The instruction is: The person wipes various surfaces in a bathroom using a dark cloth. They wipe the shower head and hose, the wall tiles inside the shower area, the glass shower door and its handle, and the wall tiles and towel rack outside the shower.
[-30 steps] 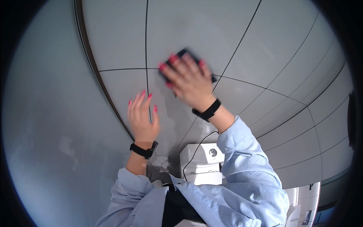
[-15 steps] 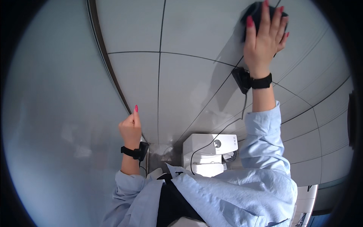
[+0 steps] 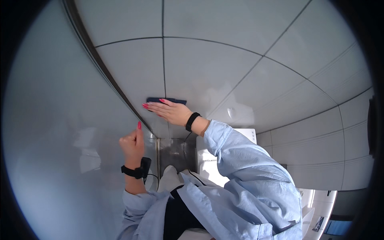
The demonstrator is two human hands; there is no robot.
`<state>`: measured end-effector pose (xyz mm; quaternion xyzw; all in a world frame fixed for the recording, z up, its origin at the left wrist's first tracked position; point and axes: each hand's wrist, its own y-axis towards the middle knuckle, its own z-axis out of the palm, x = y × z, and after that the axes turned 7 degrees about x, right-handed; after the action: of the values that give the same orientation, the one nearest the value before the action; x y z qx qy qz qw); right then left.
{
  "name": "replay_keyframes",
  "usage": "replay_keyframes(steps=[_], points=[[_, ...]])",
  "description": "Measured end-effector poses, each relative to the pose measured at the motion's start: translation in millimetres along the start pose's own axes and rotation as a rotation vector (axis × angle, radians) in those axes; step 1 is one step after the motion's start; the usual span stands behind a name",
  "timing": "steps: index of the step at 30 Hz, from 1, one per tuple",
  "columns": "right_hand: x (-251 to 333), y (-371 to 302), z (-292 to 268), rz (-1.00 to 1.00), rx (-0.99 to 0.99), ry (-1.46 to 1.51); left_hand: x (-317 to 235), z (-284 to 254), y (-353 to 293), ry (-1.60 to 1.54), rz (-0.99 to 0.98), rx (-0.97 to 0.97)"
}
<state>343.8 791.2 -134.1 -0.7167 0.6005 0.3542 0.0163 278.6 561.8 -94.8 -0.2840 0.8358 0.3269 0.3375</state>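
Note:
My right hand [image 3: 174, 113] lies with its fingers stretched side by side over a dark folded cloth [image 3: 176, 101], pressing it to the pale tiled wall [image 3: 208, 68]. The cloth's upper edge shows above the fingers; the rest is hidden under the hand. Lower and to the left, my left hand [image 3: 132, 144] is a loose fist with the thumb pointing up, in front of the smooth bluish-grey panel [image 3: 60, 120]. Nothing shows in that fist. A black strap with a small black device [image 3: 145, 167] sits on the left wrist, and a black strap [image 3: 193, 121] circles the right one.
A dark metal edge strip [image 3: 100, 68] runs between panel and tiled wall. Below stands a white appliance [image 3: 208, 160], partly behind my right arm. My white shoe [image 3: 170, 176] is on the dark grey floor [image 3: 176, 152]. A thin cable [image 3: 153, 175] hangs from the left wrist device.
My right hand has brought the cloth from high on the right of the wall down and left to near the panel's edge. The left fist is nearly where it was.

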Motion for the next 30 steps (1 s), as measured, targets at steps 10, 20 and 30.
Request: replay_keyframes(steps=[10, 20, 30], points=[[-127, -276, -46, -0.116, 0.746, 0.217, 11, 0, -2, 0.027, 0.062, 0.041], [-64, -188, 5, -0.343, 0.438, 0.175, -25, 8, -1, -0.02, 0.088, 0.192], [-16, -73, -30, -0.065, 0.063, 0.074, -64, 15, 15, -0.17, -0.004, 0.205]])
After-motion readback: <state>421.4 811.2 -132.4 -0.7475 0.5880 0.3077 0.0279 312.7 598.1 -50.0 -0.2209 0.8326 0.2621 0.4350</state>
